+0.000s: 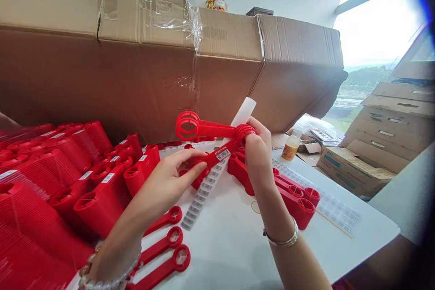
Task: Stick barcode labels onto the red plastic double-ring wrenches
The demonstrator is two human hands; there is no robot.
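Note:
My left hand (pixel 166 174) pinches the near end of a red plastic piece with a ring at its end. A barcode sticker (pixel 223 154) lies on that piece's flat side. My right hand (pixel 260 156) is closed around the far ring end, where a second red ring-ended piece (pixel 214 128) crosses it and points left. Behind them, a strip of barcode labels (pixel 200 197) slants over the table, its white upper end (pixel 245 109) rising beside my right fingers. Whether those fingers also touch the strip is hidden.
Stacks of red pieces (pixel 105 195) fill the left side. Loose ones (pixel 163 253) lie near my left wrist. More red stacks (pixel 299 204) and a label sheet (pixel 336 213) are at right. A small bottle (pixel 291 146) stands behind. A large cardboard box (pixel 142 86) walls off the back.

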